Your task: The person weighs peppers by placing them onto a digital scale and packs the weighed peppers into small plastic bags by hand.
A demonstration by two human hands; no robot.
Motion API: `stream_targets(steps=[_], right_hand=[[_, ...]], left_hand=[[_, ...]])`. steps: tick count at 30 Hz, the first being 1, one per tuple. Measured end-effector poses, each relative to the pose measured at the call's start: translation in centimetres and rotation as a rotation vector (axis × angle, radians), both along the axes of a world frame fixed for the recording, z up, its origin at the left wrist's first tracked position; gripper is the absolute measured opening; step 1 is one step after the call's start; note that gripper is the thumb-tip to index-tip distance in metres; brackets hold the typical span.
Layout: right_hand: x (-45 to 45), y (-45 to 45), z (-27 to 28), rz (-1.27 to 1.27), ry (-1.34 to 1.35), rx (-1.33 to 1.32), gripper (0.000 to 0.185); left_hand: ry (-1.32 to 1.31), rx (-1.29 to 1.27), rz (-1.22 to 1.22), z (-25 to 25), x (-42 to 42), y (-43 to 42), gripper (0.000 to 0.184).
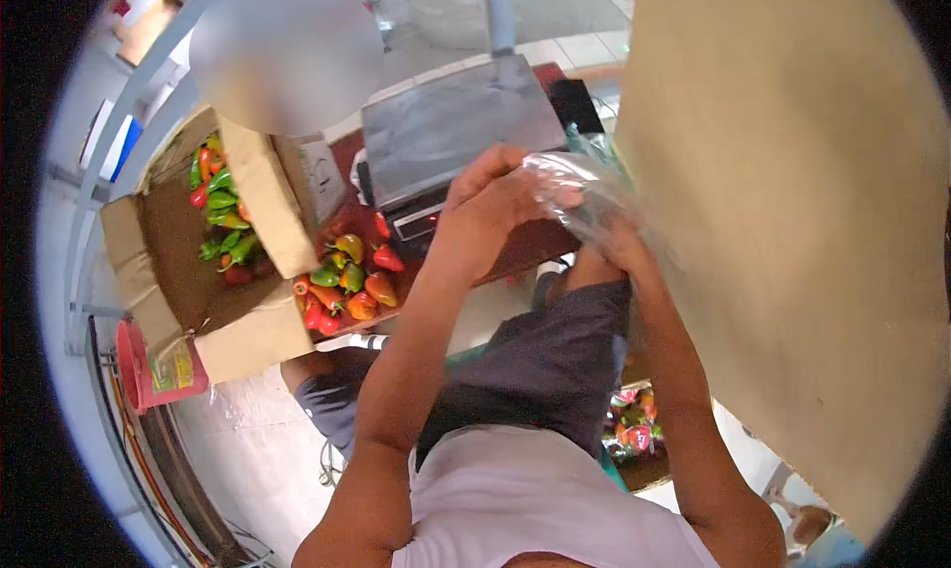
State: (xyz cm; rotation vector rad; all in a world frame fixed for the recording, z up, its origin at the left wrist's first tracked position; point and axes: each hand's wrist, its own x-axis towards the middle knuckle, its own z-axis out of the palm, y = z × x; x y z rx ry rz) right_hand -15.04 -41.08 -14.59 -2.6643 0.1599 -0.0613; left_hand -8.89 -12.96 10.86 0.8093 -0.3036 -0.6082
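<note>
A clear plastic bag (582, 177) is stretched between my two hands, above the near right edge of a scale. My left hand (492, 209) is closed on one side of the bag, its fingertips at the rim. Lower on the right, my right hand (622, 243) grips the bag; its fingers are partly covered by the shiny film. The scale (461, 122) has a flat metal plate and a dark display front. Left of my left forearm, a pile of red, green and orange peppers (347, 279) lies on the dark red table (520, 258).
An open cardboard box (163, 246) with more peppers (226, 206) stands at the left. A pink bucket (149, 370) is below it. A large tan panel (792, 192) fills the right side. Bagged peppers (634, 424) lie low beside my leg. Across the table, one area is blurred.
</note>
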Motion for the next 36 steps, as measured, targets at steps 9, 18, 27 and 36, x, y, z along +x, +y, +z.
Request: stream_targets(steps=[9, 18, 27, 36], right_hand=[[-5.4, 14.6, 20.1, 0.394, -0.097, 1.002, 0.077], [-4.3, 20.2, 23.5, 0.118, 0.094, 1.341, 0.04], [-5.5, 25.4, 25.5, 0.333, -0.048, 1.196, 0.04], [-4.6, 23.8, 24.6, 0.097, -0.056, 1.621, 0.039]], left_hand=[[0.28, -0.075, 0.033, -5.1, -6.5, 11.2, 0.013], [-0.137, 0.645, 0.245, -9.3, -13.0, 18.2, 0.024], [-0.688, 0.645, 0.692, -1.7, -12.5, 17.8, 0.017], [0.129, 0.0, 0.416, -5.3, -11.8, 20.0, 0.013]])
